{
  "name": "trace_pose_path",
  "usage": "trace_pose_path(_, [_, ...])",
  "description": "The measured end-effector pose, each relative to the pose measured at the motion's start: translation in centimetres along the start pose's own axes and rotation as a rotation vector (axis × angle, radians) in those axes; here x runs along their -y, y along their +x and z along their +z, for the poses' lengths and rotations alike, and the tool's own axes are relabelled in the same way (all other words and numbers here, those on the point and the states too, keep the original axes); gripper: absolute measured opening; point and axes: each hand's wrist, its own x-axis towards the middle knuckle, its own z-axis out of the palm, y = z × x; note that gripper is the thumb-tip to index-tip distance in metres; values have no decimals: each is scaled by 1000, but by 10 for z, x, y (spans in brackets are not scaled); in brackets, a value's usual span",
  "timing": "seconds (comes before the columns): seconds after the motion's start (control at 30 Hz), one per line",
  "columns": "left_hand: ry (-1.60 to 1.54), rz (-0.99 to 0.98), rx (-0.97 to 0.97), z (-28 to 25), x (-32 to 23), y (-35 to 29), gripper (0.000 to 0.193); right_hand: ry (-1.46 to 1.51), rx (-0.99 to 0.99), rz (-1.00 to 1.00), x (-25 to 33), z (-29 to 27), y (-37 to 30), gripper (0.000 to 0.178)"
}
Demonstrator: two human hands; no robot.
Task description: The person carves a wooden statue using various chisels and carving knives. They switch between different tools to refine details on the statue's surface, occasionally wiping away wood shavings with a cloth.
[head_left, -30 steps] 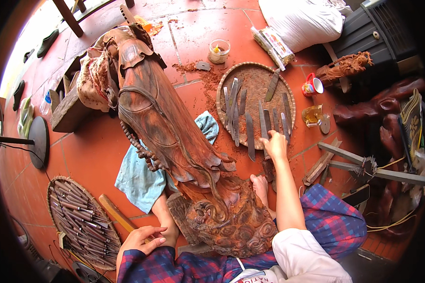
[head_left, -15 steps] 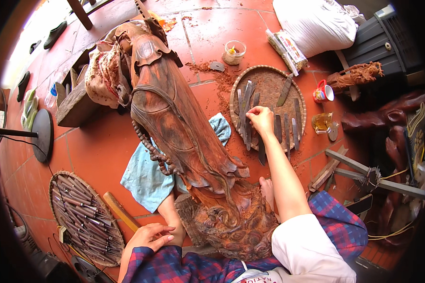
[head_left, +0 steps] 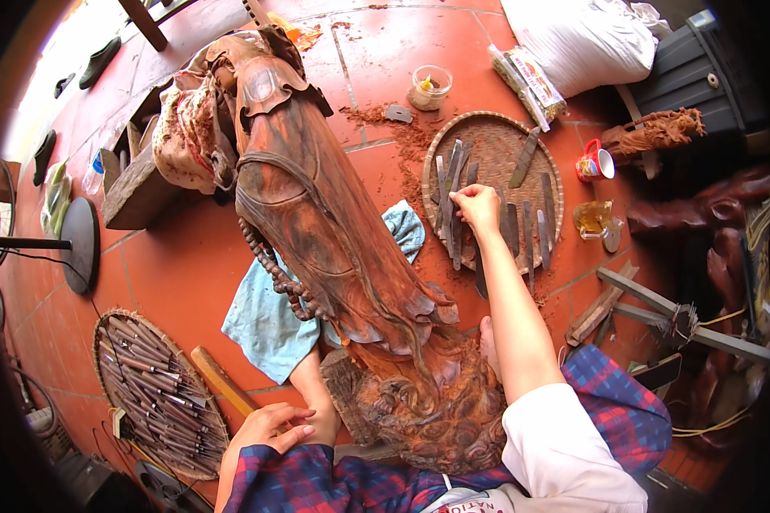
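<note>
A large carved wooden statue (head_left: pixel 312 197) of a robed figure lies aslant before me, its rough, knobbly base (head_left: pixel 428 410) near my lap. My right hand (head_left: pixel 477 208) is over a round woven tray (head_left: pixel 496 128) beyond the statue's right side. Its thumb and fingers are pinched together among several flat metal blades (head_left: pixel 512 229); whether one is between the fingertips is hidden. My left hand (head_left: pixel 274 427) rests at my bare lower leg, left of the base. Its fingers are loosely stretched and hold nothing.
At the left, a woven basket (head_left: pixel 103 376) holds many wood-handled tools beside a wooden mallet-like bar (head_left: pixel 221 380). A light blue cloth (head_left: pixel 269 329) lies under the statue. A jar (head_left: pixel 429 88), a mug (head_left: pixel 595 162), a glass cup (head_left: pixel 592 220) and a metal-legged stand (head_left: pixel 650 303) lie around the tray.
The whole view has shifted slightly, so the tray and things at the right sit a little farther right. My right hand stays pinched at the blades; my left hand keeps its place.
</note>
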Motion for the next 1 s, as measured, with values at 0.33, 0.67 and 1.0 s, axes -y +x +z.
trace_pose_path(0.33, [56, 44, -57, 2, 9, -4, 37, 136, 206, -78, 27, -38, -13, 9])
trace_pose_path(0.67, [165, 560, -405, -34, -60, 17, 52, 817, 487, -609, 135, -103, -219, 31])
trace_pose_path(1.0, [214, 792, -436, -4, -71, 57, 87, 227, 357, -921, 116, -59, -269, 25])
